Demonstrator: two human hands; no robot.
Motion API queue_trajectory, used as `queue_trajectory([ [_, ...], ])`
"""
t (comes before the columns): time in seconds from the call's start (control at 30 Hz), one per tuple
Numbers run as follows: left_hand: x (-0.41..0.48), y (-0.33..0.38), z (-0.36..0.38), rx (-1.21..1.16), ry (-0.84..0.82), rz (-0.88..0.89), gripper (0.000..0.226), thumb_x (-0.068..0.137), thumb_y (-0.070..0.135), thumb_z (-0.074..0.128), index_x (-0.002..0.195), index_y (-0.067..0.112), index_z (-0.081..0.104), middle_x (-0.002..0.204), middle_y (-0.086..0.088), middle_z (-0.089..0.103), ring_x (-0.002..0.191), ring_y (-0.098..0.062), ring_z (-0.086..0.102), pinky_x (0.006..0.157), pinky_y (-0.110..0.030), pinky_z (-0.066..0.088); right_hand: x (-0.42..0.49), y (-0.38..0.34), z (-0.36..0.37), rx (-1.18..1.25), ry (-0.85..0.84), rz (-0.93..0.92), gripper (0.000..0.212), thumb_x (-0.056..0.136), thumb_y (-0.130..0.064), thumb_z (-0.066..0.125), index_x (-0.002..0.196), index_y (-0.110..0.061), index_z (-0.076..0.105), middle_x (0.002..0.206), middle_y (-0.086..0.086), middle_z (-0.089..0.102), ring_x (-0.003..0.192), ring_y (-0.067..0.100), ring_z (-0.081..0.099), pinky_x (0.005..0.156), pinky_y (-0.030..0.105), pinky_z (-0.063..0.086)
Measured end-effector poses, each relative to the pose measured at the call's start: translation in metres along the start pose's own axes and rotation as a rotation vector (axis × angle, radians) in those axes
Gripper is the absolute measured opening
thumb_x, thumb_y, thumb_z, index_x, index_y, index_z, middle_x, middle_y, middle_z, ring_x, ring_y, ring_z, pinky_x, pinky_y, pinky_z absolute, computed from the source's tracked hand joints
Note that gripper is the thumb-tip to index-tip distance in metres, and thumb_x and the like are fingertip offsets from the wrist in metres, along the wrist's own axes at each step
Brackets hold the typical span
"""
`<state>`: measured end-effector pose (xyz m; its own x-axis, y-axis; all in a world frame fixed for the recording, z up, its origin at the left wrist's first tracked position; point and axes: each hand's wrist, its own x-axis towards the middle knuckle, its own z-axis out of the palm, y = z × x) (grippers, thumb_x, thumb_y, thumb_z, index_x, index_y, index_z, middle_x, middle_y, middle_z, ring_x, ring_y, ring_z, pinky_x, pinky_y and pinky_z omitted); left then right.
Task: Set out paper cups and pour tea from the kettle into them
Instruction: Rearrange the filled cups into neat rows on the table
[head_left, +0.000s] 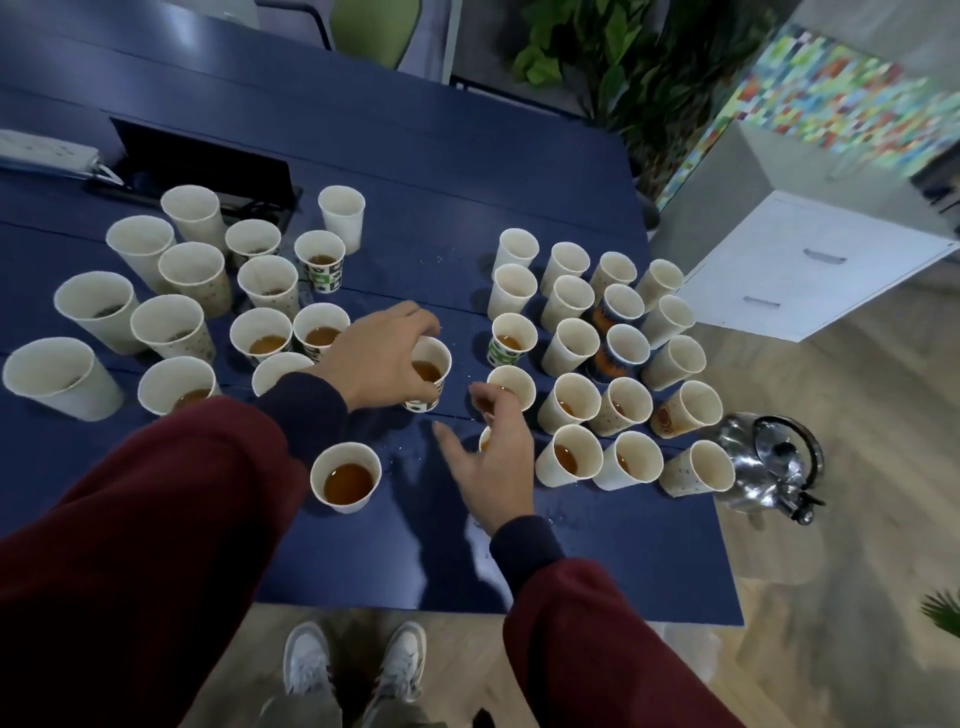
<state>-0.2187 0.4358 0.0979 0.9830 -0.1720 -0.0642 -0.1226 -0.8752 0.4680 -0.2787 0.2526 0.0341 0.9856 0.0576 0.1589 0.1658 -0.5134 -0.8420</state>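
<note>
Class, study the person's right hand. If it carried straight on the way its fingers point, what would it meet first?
Most likely the tea-filled paper cup half hidden under the right hand; depth is unclear, so it may be touching already. Next comes the white cup behind.

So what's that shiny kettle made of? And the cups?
The kettle looks like polished metal, probably stainless steel: its surface is mirror-bright. The paper cups look like thin matte white card, some with printed patterns; any lining can't be seen.
</note>
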Motion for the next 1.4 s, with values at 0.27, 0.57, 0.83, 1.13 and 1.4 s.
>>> queue_trajectory([
  [0.27, 0.011, -0.002, -0.039, 0.000, -0.051, 0.127, 0.070, 0.058, 0.046, 0.076, 0.122, 0.027, 0.054, 0.115, 0.011, 0.053, 0.100, -0.016, 0.057, 0.084, -0.043, 0.051, 0.045, -0.043, 0.032, 0.162, -0.088, 0.071, 0.064, 0.075, -0.027, 0.087, 0.128, -0.022, 0.052, 0.118, -0.009, 0.066, 0.106, 0.005, 0.063, 0.094, 0.033, 0.054],
  [0.57, 0.058, -0.034, -0.072, -0.227, -0.041, 0.057, 0.077, 0.072, 0.070, 0.071, 0.133, 0.028, 0.051, 0.118, 0.012, 0.058, 0.097, -0.009, 0.059, 0.087, -0.035, 0.053, 0.105, -0.039, 0.057, 0.150, -0.004, 0.054, 0.055, 0.073, -0.033, 0.089, 0.116, -0.024, 0.057, 0.106, -0.009, 0.069, 0.095, 0.002, 0.065, 0.081, 0.019, 0.051],
  [0.83, 0.164, -0.112, -0.079, 0.043, 0.165, -0.318, 0.068, 0.083, 0.049, 0.073, 0.132, 0.007, 0.051, 0.131, -0.020, 0.050, 0.122, -0.037, 0.050, 0.102, -0.045, 0.043, 0.212, -0.008, 0.074, 0.130, -0.029, 0.082, 0.056, 0.074, -0.028, 0.088, 0.120, -0.022, 0.056, 0.106, -0.012, 0.066, 0.095, 0.003, 0.061, 0.081, 0.010, 0.045],
  [1.13, 0.233, -0.158, -0.067, 0.108, 0.105, -0.528, 0.084, 0.076, 0.051, 0.080, 0.131, 0.001, 0.041, 0.131, -0.027, 0.043, 0.117, -0.044, 0.048, 0.096, -0.051, 0.044, 0.297, 0.046, 0.114, 0.134, 0.145, 0.317, 0.057, 0.075, -0.022, 0.084, 0.123, -0.018, 0.054, 0.108, -0.001, 0.068, 0.099, 0.019, 0.063, 0.091, 0.032, 0.049],
  [1.4, 0.251, -0.180, -0.045, 0.077, 0.119, -0.505, 0.074, 0.079, 0.032, 0.078, 0.137, 0.002, 0.042, 0.131, -0.026, 0.048, 0.114, -0.047, 0.054, 0.092, -0.050, 0.045, 0.323, 0.065, 0.135, 0.197, 0.278, 0.480, 0.054, 0.075, -0.023, 0.085, 0.119, -0.018, 0.053, 0.109, -0.002, 0.066, 0.097, 0.015, 0.061, 0.087, 0.025, 0.045],
])
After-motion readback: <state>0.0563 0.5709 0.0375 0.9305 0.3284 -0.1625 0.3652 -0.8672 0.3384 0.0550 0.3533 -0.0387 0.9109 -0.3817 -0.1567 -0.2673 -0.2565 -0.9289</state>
